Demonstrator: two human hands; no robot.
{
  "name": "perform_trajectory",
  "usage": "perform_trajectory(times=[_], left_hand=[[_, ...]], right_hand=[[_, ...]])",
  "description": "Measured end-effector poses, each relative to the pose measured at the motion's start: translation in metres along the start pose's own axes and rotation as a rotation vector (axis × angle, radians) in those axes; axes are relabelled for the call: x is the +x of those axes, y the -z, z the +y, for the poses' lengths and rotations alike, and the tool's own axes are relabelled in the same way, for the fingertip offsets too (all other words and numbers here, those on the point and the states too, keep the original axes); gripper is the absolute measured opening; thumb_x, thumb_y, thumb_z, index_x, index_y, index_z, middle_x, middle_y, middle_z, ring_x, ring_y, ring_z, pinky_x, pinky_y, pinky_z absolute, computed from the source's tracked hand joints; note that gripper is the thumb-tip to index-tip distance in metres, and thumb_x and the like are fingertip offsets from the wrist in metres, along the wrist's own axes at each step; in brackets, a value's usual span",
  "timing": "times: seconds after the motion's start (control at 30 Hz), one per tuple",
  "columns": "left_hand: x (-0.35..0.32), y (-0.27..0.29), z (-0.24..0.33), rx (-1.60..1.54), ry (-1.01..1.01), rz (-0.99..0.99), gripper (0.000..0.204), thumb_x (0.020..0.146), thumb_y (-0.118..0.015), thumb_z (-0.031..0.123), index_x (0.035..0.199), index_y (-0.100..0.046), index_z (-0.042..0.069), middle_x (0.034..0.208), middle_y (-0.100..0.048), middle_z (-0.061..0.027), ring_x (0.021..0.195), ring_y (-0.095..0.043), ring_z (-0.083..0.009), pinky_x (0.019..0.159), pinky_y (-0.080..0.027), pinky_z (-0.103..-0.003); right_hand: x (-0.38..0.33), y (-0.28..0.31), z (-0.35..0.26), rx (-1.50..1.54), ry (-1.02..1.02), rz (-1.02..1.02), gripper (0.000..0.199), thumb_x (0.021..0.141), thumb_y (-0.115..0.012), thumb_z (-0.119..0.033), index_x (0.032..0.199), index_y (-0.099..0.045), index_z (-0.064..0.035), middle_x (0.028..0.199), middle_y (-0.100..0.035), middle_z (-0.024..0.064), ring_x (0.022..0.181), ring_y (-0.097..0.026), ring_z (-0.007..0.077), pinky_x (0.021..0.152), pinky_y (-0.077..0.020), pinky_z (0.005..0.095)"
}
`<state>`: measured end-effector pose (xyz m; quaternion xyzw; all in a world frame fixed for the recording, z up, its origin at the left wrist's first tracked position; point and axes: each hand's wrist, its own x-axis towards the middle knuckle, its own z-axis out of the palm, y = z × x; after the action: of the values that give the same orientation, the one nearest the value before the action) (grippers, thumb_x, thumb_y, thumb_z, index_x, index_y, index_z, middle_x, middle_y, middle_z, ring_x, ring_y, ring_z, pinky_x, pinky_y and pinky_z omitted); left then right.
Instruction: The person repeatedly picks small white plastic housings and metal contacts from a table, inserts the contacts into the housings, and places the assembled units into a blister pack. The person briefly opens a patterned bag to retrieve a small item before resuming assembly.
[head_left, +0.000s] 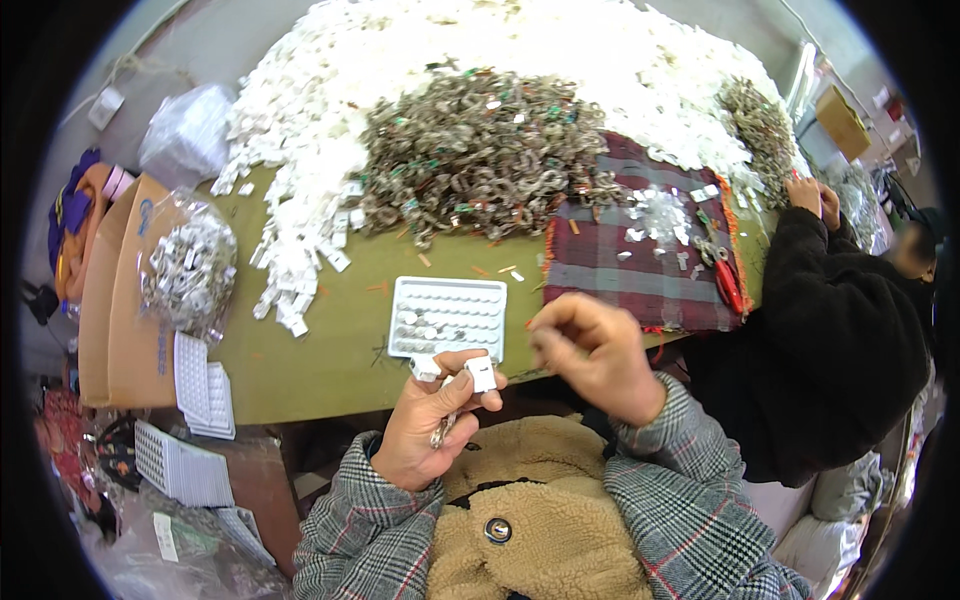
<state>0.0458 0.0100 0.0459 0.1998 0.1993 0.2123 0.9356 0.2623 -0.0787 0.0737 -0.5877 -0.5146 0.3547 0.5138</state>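
My left hand [420, 440] is closed around small white plastic housings; one housing [481, 374] is pinched at the fingertips, and another white housing [424, 367] sticks up by the index finger. Below the fingers hangs a small coiled grey cable [442, 430]. My right hand [598, 358] is raised to the right of them, apart from the left hand, with its fingers curled into a pinch. Whatever may be between those fingertips is too small or hidden to tell. Just beyond my left hand lies a white compartment tray [485, 290] with small metallic parts in some of its hollows.
A heap of coiled cables [480, 150] lies before a large mound of white housings [300, 120]. Red-handled pliers [730, 288] lie on a plaid cloth [600, 290]. On the left are a cardboard box [125, 310] and stacked trays [180, 465]. A person in black [810, 340] sits at right.
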Motion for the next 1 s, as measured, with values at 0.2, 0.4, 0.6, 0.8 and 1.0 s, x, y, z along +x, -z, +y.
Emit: perform_trajectory(times=[0.2, 0.4, 0.6, 0.8, 1.0], left_hand=[[-0.024, 0.021, 0.012, -0.024, -0.151, -0.09, 0.027, 0.101, -0.058, 0.009, 0.126, -0.057, -0.001, 0.107, -0.066, -0.0168, 0.088, -0.069, -0.0202, 0.041, -0.042, -0.017], [-0.04, 0.038, 0.021, -0.055, -0.167, -0.05, 0.025, 0.1, -0.059, 0.01, 0.123, -0.058, -0.001, 0.106, -0.067, -0.0174, 0.086, -0.07, -0.0179, 0.041, -0.041, -0.016], [-0.042, 0.046, 0.026, -0.101, -0.152, -0.045, 0.025, 0.099, -0.06, 0.009, 0.122, -0.058, -0.001, 0.105, -0.068, -0.0188, 0.082, -0.07, -0.0179, 0.04, -0.04, -0.017], [-0.04, 0.047, 0.027, -0.097, -0.162, -0.031, 0.025, 0.099, -0.061, 0.008, 0.122, -0.06, -0.001, 0.103, -0.069, -0.0186, 0.081, -0.07, -0.0182, 0.04, -0.04, -0.017], [-0.034, 0.042, 0.025, -0.048, -0.157, 0.01, 0.025, 0.098, -0.062, 0.007, 0.121, -0.061, -0.003, 0.102, -0.069, -0.0169, 0.079, -0.07, -0.0177, 0.039, -0.039, -0.016]], right_hand=[[0.017, -0.067, -0.016, -0.015, 0.31, -0.04, 0.009, 0.092, -0.062, 0.004, 0.1, -0.062, 0.0033, 0.102, -0.062, 0.0092, 0.091, -0.063, 0.0165, 0.079, -0.0526, 0.0299], [0.026, -0.09, -0.024, -0.214, 0.332, -0.109, 0.015, 0.085, -0.067, 0.003, 0.098, -0.063, -0.0019, 0.1, -0.067, 0.01, 0.091, -0.066, 0.0228, 0.082, -0.0526, 0.0322], [0.035, -0.095, -0.024, -0.188, 0.343, -0.176, 0.015, 0.085, -0.068, 0.004, 0.098, -0.062, -0.001, 0.099, -0.066, 0.0111, 0.088, -0.066, 0.023, 0.078, -0.0545, 0.0315], [0.041, -0.093, -0.022, -0.169, 0.324, -0.198, 0.017, 0.084, -0.069, 0.005, 0.098, -0.061, -0.0004, 0.099, -0.065, 0.0104, 0.087, -0.066, 0.0211, 0.076, -0.0551, 0.0301], [0.045, -0.083, -0.022, -0.296, 0.413, -0.267, 0.02, 0.082, -0.069, 0.006, 0.097, -0.06, -0.001, 0.098, -0.064, 0.0105, 0.086, -0.066, 0.0217, 0.075, -0.0557, 0.0318]])
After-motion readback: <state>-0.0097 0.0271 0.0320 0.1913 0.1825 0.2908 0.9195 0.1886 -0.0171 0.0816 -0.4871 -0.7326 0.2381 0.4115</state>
